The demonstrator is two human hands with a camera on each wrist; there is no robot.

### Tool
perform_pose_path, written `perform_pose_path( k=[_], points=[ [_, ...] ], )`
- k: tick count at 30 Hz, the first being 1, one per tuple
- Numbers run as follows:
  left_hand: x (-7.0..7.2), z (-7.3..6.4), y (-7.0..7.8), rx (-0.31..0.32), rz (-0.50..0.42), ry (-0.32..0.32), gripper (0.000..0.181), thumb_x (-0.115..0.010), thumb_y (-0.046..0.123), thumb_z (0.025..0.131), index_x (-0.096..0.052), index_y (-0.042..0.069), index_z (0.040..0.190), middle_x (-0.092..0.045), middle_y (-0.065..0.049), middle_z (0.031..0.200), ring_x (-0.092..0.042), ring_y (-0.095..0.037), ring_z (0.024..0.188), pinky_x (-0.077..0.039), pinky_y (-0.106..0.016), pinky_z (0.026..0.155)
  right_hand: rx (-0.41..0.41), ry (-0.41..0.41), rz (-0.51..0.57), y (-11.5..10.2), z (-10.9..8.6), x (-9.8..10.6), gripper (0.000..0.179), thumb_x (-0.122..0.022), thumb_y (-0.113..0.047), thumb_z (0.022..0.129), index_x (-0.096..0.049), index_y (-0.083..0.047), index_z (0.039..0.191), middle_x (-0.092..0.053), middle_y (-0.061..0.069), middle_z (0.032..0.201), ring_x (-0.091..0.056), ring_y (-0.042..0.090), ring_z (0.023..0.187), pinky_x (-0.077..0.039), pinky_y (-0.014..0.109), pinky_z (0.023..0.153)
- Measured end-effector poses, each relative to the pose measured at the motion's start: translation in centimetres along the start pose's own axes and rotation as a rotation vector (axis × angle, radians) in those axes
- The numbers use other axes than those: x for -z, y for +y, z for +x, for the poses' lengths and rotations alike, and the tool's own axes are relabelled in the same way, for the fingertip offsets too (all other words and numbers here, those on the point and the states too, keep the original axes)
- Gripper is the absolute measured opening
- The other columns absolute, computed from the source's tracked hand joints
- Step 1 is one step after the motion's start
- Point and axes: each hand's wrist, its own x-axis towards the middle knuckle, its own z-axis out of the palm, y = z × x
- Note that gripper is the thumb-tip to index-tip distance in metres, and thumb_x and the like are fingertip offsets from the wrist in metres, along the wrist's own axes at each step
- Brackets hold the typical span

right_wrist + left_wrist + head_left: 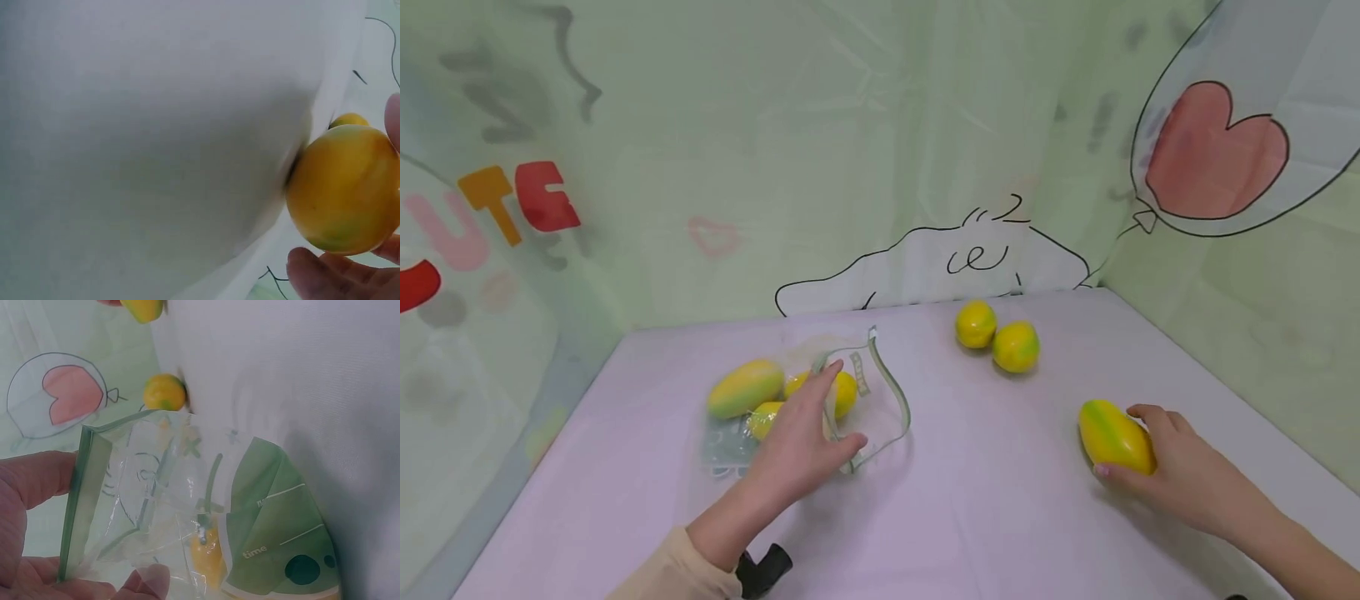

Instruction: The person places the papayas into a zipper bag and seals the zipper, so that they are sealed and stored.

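My left hand holds the rim of a clear resealable bag with green print, its mouth gaping to the right. In the left wrist view, thumb and fingers lie either side of the green seal strip. Through the plastic show a larger yellow-green mango and smaller yellow fruits, partly hidden by the hand. At the right, my right hand grips a glossy yellow mango with a green streak, thumb and fingers around its near end. The mango is on or just above the table; I cannot tell which.
Two round yellow-green fruits sit together toward the back of the table, which has a pale lilac cover. Printed curtains rise behind and at both sides. A black object shows beside the left wrist.
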Motion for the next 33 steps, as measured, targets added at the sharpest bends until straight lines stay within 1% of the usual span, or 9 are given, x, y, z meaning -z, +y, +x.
perform_pose_path(
  k=[7,10,13,18,20,25,27,29,33],
  points=[
    [0.0,-0.2,0.1,0.024,0.006,-0.011,0.085,-0.083,0.016,0.084,-0.039,0.007,0.156,-0.043,-0.014,0.16,-0.041,-0.038,0.147,-0.036,-0.057,0.118,0.041,-0.019,0.019,0.4,0.8,-0.1,0.089,-0.08,-0.049,0.085,-0.041,0.009,0.142,-0.054,0.039,0.116,-0.055,0.03,0.086,-0.05,0.042,0.068],
    [-0.1,-0.5,0.1,0.024,0.017,-0.016,0.085,-0.084,0.015,0.083,-0.04,0.007,0.156,-0.044,-0.013,0.16,-0.038,-0.039,0.149,-0.034,-0.057,0.119,0.052,-0.038,0.029,0.8,1.3,0.3,0.086,-0.078,-0.047,0.087,-0.042,0.006,0.145,-0.055,0.038,0.117,-0.054,0.028,0.086,-0.048,0.039,0.067],
    [-0.4,-0.8,0.2,0.017,0.026,-0.022,0.085,-0.084,0.014,0.082,-0.041,0.005,0.154,-0.046,-0.014,0.158,-0.037,-0.042,0.149,-0.034,-0.058,0.119,0.072,-0.028,0.051,1.2,1.5,0.5,0.083,-0.078,-0.042,0.089,-0.042,0.007,0.144,-0.058,0.035,0.118,-0.055,0.027,0.087,-0.047,0.036,0.066],
    [-0.9,-1.3,0.7,0.04,0.045,-0.042,0.085,-0.085,0.013,0.081,-0.042,0.006,0.154,-0.047,-0.017,0.156,-0.04,-0.044,0.147,-0.037,-0.059,0.116,0.095,-0.027,0.144,0.8,2.2,1.6,0.078,-0.077,-0.035,0.092,-0.037,0.01,0.142,-0.056,0.033,0.129,-0.062,0.035,0.098,-0.052,0.026,0.067],
    [-1.1,-1.4,0.9,0.05,0.059,-0.047,0.086,-0.086,0.013,0.08,-0.042,0.007,0.155,-0.048,-0.018,0.156,-0.042,-0.043,0.145,-0.039,-0.059,0.115,0.123,-0.025,0.199,0.1,2.6,2.1,0.074,-0.075,-0.032,0.093,-0.037,0.007,0.143,-0.055,0.03,0.132,-0.064,0.03,0.101,-0.054,0.022,0.068],
    [-1.5,-2.0,1.0,0.037,0.09,-0.05,0.088,-0.086,0.011,0.078,-0.042,0.005,0.154,-0.048,-0.025,0.153,-0.046,-0.045,0.141,-0.045,-0.059,0.11,0.241,-0.037,0.345,-3.1,4.2,2.8,0.064,-0.074,-0.023,0.095,-0.042,-0.003,0.146,-0.057,0.019,0.135,-0.061,0.003,0.093,-0.056,0.017,0.075],
    [-1.6,-2.1,1.0,0.029,0.096,-0.055,0.088,-0.086,0.011,0.078,-0.042,0.005,0.153,-0.047,-0.029,0.152,-0.046,-0.046,0.14,-0.045,-0.059,0.109,0.273,-0.061,0.387,-4.9,4.9,2.9,0.063,-0.074,-0.022,0.095,-0.043,-0.004,0.147,-0.057,0.017,0.135,-0.063,0.005,0.098,-0.056,0.017,0.078],
    [-1.8,-2.2,1.0,0.028,0.095,-0.063,0.088,-0.086,0.011,0.078,-0.042,0.004,0.153,-0.046,-0.03,0.152,-0.045,-0.047,0.14,-0.044,-0.06,0.11,0.307,-0.085,0.414,-6.9,5.6,2.7,0.063,-0.074,-0.023,0.095,-0.044,-0.003,0.146,-0.058,0.015,0.134,-0.065,0.012,0.103,-0.057,0.018,0.081],
    [-2.1,-2.2,1.1,0.033,0.096,-0.075,0.089,-0.086,0.011,0.077,-0.042,0.005,0.154,-0.045,-0.03,0.154,-0.045,-0.047,0.139,-0.044,-0.059,0.11,0.376,-0.142,0.433,-10.5,6.8,1.7,0.061,-0.076,-0.028,0.093,-0.048,-0.002,0.141,-0.061,0.012,0.13,-0.065,0.021,0.107,-0.057,0.023,0.086]
  ],
)
